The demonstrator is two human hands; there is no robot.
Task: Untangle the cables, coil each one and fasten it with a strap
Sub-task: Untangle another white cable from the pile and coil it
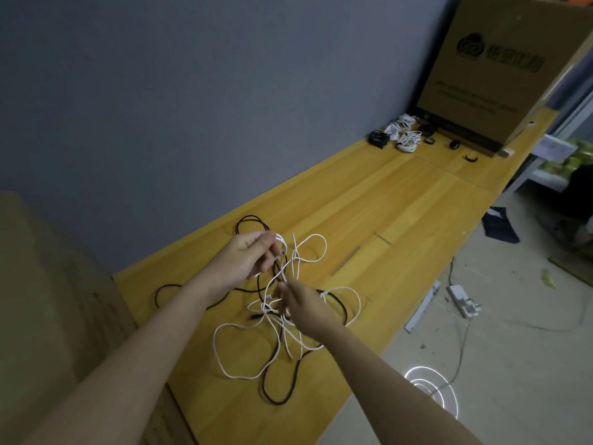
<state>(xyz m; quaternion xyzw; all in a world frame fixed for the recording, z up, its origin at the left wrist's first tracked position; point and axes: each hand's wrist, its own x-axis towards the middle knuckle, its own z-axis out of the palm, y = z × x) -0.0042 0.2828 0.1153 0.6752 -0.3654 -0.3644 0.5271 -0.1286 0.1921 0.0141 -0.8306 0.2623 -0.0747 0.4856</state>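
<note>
A tangle of white cable and black cable lies on the yellow wooden table in front of me. My left hand is raised above the tangle and holds a white cable end between curled fingers. Just below it, my right hand pinches a white strand of the same tangle. Loops of white cable stand up beside both hands. Far back on the table lie several coiled white cables, a coiled black cable and loose black straps.
A large cardboard box stands at the table's far end, against the grey wall. Another brown box sits at my left. On the floor to the right lie a white power strip and its cord.
</note>
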